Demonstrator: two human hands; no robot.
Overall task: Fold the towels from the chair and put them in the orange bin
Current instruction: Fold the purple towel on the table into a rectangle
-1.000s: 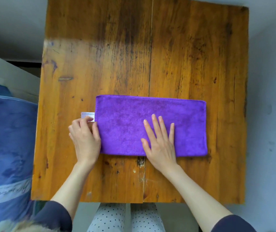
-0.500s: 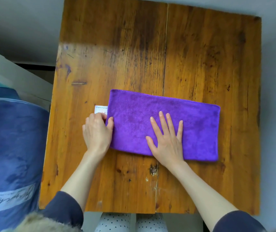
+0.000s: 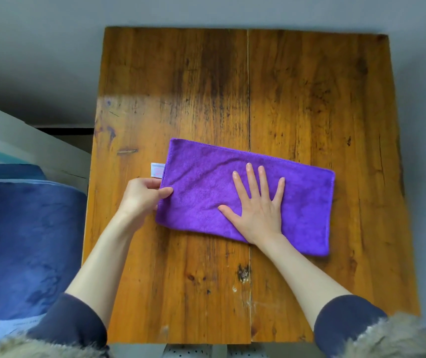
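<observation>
While the right hand [image 3: 258,208] lies flat with fingers spread on the folded purple microfibre towel [image 3: 201,192], the left hand [image 3: 142,195] pinches its nearest short edge.

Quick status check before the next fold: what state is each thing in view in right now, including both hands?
purple towel: folded into a long strip, lying flat on the table, slightly skewed.
white tag: sticking out flat from the towel's left edge.
left hand: pinching the towel's left edge.
right hand: fingers spread, pressing flat on the towel.
wooden table: bearing the towel.
</observation>
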